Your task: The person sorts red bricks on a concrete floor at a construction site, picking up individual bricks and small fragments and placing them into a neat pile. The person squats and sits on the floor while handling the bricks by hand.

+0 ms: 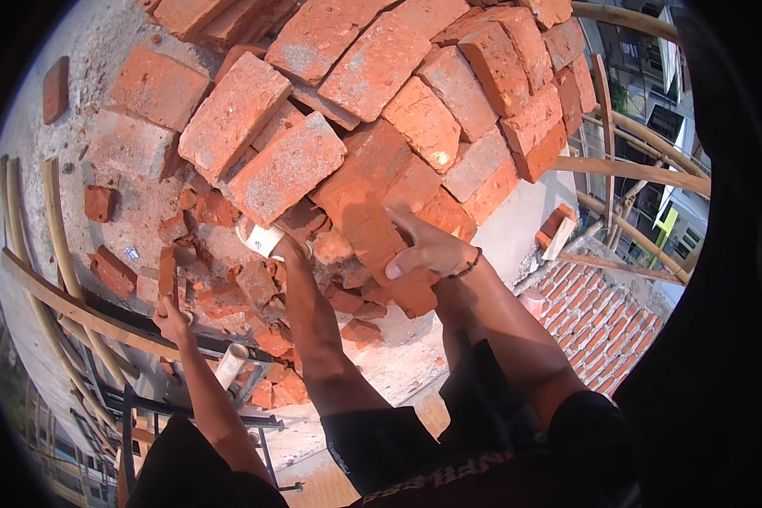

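Note:
My right hand (pixel 432 250) grips a smooth red brick (pixel 360 222) at the near side of the pile, its thumb lying over the brick's right edge and the other fingers partly hidden. Directly below that brick, a reddish piece (pixel 413 295) shows; whether it is a separate brick I cannot tell. Off to the left, my left hand (pixel 173 322) is closed round the lower end of a narrow brick piece (pixel 168 275), seen edge-on above rubble. Between my arms, my bare leg reaches down to a foot in a white sandal (pixel 264 240) among the bricks.
A high brick pile (pixel 372 63) fills the far middle. Broken bricks (pixel 254 284) cover the ground near my feet. Bamboo and timber poles (pixel 85 305) run along the left edge, with more poles (pixel 643 173) at right. A brick surface (pixel 597 317) lies lower right.

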The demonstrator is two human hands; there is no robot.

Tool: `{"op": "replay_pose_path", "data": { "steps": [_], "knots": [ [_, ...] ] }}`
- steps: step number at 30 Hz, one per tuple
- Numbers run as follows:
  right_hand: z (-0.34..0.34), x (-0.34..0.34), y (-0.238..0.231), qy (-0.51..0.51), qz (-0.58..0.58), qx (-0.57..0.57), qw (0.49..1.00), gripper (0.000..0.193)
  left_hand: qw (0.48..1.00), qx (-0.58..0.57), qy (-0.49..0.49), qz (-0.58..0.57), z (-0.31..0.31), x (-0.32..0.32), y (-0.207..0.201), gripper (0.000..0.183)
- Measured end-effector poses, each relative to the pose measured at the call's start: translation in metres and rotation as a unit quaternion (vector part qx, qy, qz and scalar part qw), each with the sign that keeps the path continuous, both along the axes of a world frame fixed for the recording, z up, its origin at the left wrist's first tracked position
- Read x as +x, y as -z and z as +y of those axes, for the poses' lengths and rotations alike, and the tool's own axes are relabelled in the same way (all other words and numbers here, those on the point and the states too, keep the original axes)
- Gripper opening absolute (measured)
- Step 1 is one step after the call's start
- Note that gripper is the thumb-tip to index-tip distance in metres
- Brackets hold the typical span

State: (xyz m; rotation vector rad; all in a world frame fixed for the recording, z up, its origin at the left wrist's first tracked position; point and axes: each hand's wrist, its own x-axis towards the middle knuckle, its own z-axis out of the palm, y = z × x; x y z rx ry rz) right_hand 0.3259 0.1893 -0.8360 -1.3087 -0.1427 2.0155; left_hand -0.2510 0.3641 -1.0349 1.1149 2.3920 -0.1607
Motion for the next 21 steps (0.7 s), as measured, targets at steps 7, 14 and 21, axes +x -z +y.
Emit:
{"op": "replay_pose_path", "data": {
  "steps": [7,14,21],
  "knots": [
    [-0.148,0.062,0.008,0.341,-0.171,-0.150,0.912,0.083,0.933,0.051,-0.172,-0.312,-0.096,0.152,-0.184,0.053],
    [-0.195,0.084,0.017,0.522,-0.109,-0.141,0.834,0.074,0.887,0.075,-0.179,-0.419,-0.155,0.385,-0.230,0.051],
    [-0.217,0.107,0.008,0.506,-0.122,-0.126,0.845,0.080,0.838,0.096,0.046,-0.535,-0.139,0.558,-0.188,0.065]
  ]
}}
